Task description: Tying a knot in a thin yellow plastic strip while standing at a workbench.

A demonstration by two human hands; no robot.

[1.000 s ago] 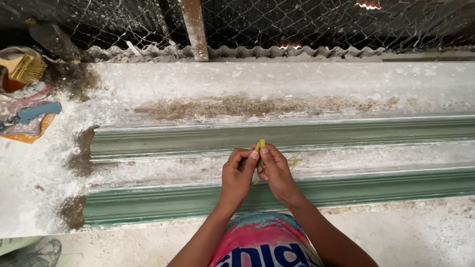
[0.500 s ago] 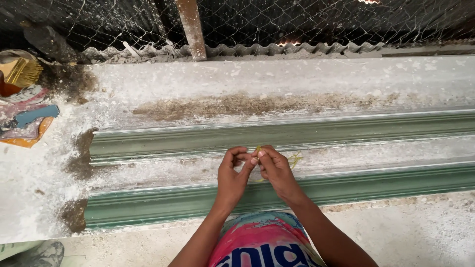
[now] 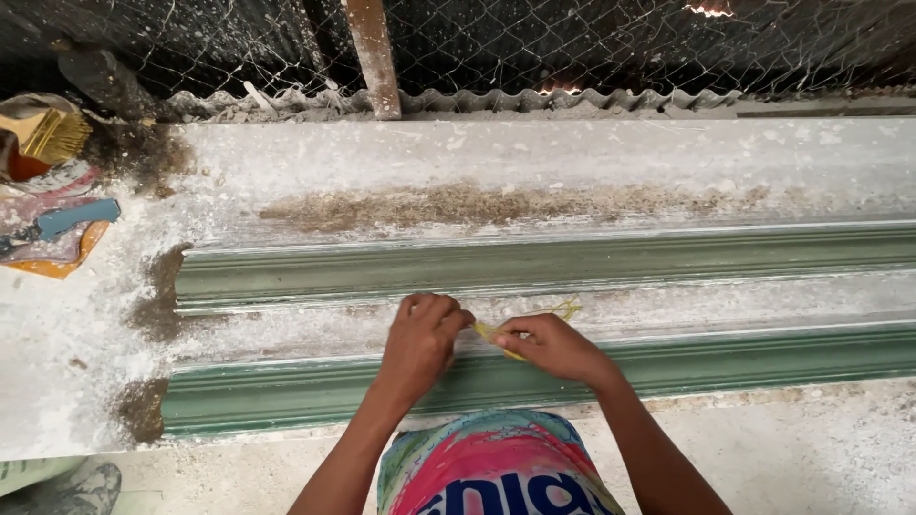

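Left hand [image 3: 420, 341] and right hand [image 3: 553, 345] both pinch a thin yellow strand [image 3: 496, 334], seemingly fibre, above the long green moulded trough [image 3: 725, 355]; dusty white concrete slab [image 3: 572, 157]; wire-mesh fence [image 3: 592, 43] behind.

The thin strand [image 3: 496, 334] pinched between my left hand [image 3: 423, 340] and my right hand [image 3: 553, 346] is yellow. The two long moulded channels [image 3: 572, 262] under my hands are dull green, dusted white along their edges. The slab [image 3: 572, 157] carrying them is whitish grey with a rust-brown streak down its length and dark brown patches at its left end. My shirt [image 3: 496, 472] shows swirled pink, turquoise and yellow with white lettering on blue. The brush [image 3: 52, 133] at far left has straw-yellow bristles; the scraper handle [image 3: 76, 217] nearby is blue.
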